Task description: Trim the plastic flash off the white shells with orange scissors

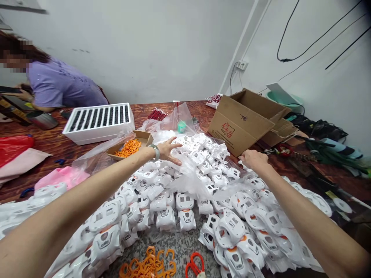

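My left hand (pixel 168 150), with a bracelet at the wrist, reaches over a large heap of glossy white plastic housings (pixel 185 202), its fingers spread and holding nothing. Under and beside it lies a clear plastic bag (pixel 189 179), crumpled over part of the heap. My right hand (pixel 255 159) is at the heap's far right side, close to the bottom corner of a cardboard box (pixel 242 125). Its fingers are curled closed; what they grip, if anything, is hidden. A bit of white shows just below those fingers.
Loose orange clips (pixel 149 264) and red-handled scissors (pixel 195 264) lie at the near edge. More orange pieces fill a small carton (pixel 146 137) beside a white foam tray (pixel 98 135) of black parts. A person in a purple shirt (pixel 62 83) sits at far left.
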Action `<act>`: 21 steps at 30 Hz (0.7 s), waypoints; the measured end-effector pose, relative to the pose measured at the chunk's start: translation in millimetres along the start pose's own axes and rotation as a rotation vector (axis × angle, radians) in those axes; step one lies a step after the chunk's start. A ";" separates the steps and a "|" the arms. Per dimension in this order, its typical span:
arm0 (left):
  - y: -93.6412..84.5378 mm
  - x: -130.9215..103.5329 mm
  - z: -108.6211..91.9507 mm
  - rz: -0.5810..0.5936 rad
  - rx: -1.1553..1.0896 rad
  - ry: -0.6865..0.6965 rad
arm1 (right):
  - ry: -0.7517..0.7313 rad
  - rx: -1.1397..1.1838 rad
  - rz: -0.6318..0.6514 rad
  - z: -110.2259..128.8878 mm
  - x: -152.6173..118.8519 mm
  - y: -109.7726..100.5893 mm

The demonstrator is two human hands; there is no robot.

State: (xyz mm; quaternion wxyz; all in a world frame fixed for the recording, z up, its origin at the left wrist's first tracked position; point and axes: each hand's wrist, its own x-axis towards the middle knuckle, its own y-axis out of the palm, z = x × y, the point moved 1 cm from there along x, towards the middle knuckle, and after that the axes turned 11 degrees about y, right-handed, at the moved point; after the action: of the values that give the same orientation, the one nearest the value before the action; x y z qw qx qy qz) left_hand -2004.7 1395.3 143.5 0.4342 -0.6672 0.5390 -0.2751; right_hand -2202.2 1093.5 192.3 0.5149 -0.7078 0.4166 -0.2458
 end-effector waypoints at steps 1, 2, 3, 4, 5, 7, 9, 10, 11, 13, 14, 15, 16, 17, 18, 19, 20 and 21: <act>-1.6 -9.9 -5.7 -0.026 -0.014 0.020 | -0.007 0.007 -0.022 1.5 -6.0 -4.8; -3.7 -20.7 -12.2 -0.058 -0.031 0.040 | -0.018 0.017 -0.047 3.2 -12.7 -10.1; -6.0 -32.6 -19.7 -0.096 -0.050 0.062 | -0.033 0.029 -0.073 5.1 -20.4 -15.6; -8.0 -45.6 -28.4 -0.145 -0.074 0.084 | -0.051 0.038 -0.094 6.8 -29.3 -21.0; -9.2 -59.5 -38.3 -0.205 -0.108 0.113 | -0.071 0.055 -0.120 8.2 -39.7 -26.2; -7.0 -90.3 -62.0 -0.373 -0.194 0.198 | -0.121 0.137 -0.213 8.5 -66.6 -34.8; 3.7 -124.6 -89.5 -0.596 -0.326 0.280 | -0.175 0.287 -0.374 3.1 -103.5 -38.8; 12.9 -142.7 -103.5 -0.699 -0.422 0.284 | -0.201 0.372 -0.463 -2.0 -125.6 -38.5; 24.3 -161.0 -117.0 -0.772 -0.528 0.270 | -0.225 0.449 -0.538 -8.4 -149.2 -36.0; 53.2 -196.9 -140.5 -0.842 -0.733 0.190 | -0.263 0.556 -0.598 -23.3 -197.8 -23.3; 70.2 -214.1 -149.8 -0.835 -0.819 0.136 | -0.264 0.594 -0.596 -31.6 -221.5 -12.3; 88.9 -230.6 -157.4 -0.809 -0.891 0.079 | -0.248 0.624 -0.585 -40.7 -244.7 2.4; 109.2 -246.5 -163.3 -0.767 -0.951 0.022 | -0.213 0.646 -0.569 -50.7 -267.3 20.7; 130.5 -262.1 -168.0 -0.715 -1.003 -0.031 | -0.161 0.663 -0.549 -62.0 -289.8 42.7; 152.4 -277.5 -171.8 -0.656 -1.047 -0.079 | -0.095 0.677 -0.522 -74.5 -312.3 67.9; 174.0 -292.6 -174.8 -0.591 -1.087 -0.127 | -0.016 0.688 -0.483 -87.8 -335.0 95.8; 194.6 -307.4 -177.2 -0.524 -1.118 -0.164 | 0.073 0.705 -0.421 -101.3 -357.9 125.6; 213.3 -321.5 -178.8 -0.456 -1.134 -0.200 | 0.178 0.714 -0.331 -114.2 -381.1 156.5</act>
State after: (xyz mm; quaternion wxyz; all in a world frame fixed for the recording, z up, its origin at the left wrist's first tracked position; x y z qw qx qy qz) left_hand -2342.6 1643.9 73.4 -0.0090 -0.9151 0.4019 0.0322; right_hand -2546.4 1335.6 117.0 0.6437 -0.5181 0.2281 -0.5150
